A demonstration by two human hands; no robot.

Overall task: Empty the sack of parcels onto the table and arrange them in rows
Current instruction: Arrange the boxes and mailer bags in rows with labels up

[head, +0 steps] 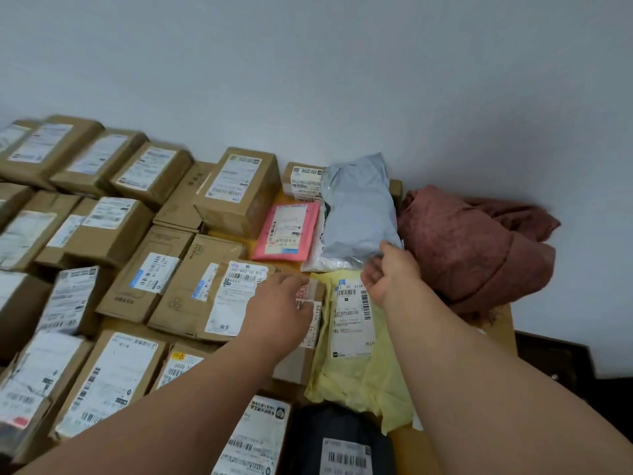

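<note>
Both my hands reach out over the table (503,323), which is covered with parcels. My right hand (390,272) is curled, thumb and fingers pinching the near corner of a grey plastic mailer (359,214) that lies towards one o'clock against the wall. My left hand (277,303) rests palm down, fingers loosely spread, on a brown box with a white label (236,296) at the middle of the table.

Between my two wrists, a yellow mailer (356,365) lies flat with its label up. At twelve o'clock from my left hand sits a pink mailer (287,231), just beside the grey one. Brown cardboard boxes (102,186) fill the table from nine to eleven o'clock, packed in rows, labels facing up. At six o'clock a dark mailer (335,437) shows a barcode label.

The reddish sack (479,245) lies crumpled at two o'clock, on the far right corner of the table, touching the wall and just beside the grey mailer.
</note>
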